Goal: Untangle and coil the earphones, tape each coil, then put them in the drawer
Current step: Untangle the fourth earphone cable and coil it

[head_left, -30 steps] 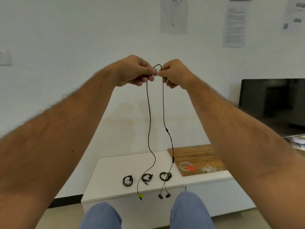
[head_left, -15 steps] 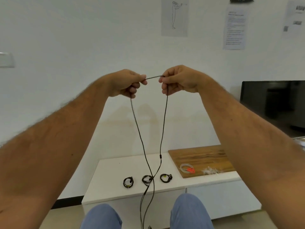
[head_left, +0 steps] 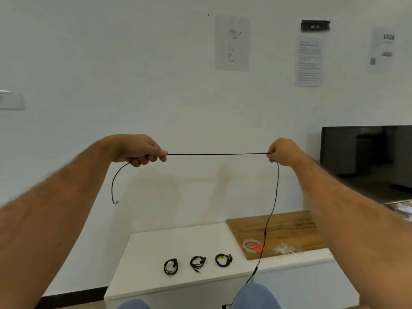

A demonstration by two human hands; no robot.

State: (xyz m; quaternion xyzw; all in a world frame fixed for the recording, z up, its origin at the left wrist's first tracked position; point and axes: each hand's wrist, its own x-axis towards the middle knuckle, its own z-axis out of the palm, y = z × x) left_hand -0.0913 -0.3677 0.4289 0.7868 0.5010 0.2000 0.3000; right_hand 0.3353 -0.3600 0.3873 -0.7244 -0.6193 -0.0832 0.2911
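I hold a black earphone cable (head_left: 217,154) stretched taut and level between both hands, in front of the wall. My left hand (head_left: 140,150) pinches one end; a short tail curls down from it to the left. My right hand (head_left: 282,151) pinches the cable too, and the long remainder hangs down past the cabinet to my right knee. Three coiled black earphones (head_left: 171,266) (head_left: 197,262) (head_left: 223,260) lie in a row on the white cabinet top (head_left: 156,246). A clear tape roll (head_left: 250,244) with a red tab lies on the wooden board (head_left: 285,228).
A low white cabinet stands against the wall, with my knees (head_left: 256,295) just before it. Crumpled clear tape bits (head_left: 286,249) lie on the board. A dark screen (head_left: 367,152) stands at the right. Papers (head_left: 308,61) hang on the wall.
My hands have dropped and pulled far apart, drawing the cable through the left hand into a taut level line. Only a short tail now hangs from the left hand.
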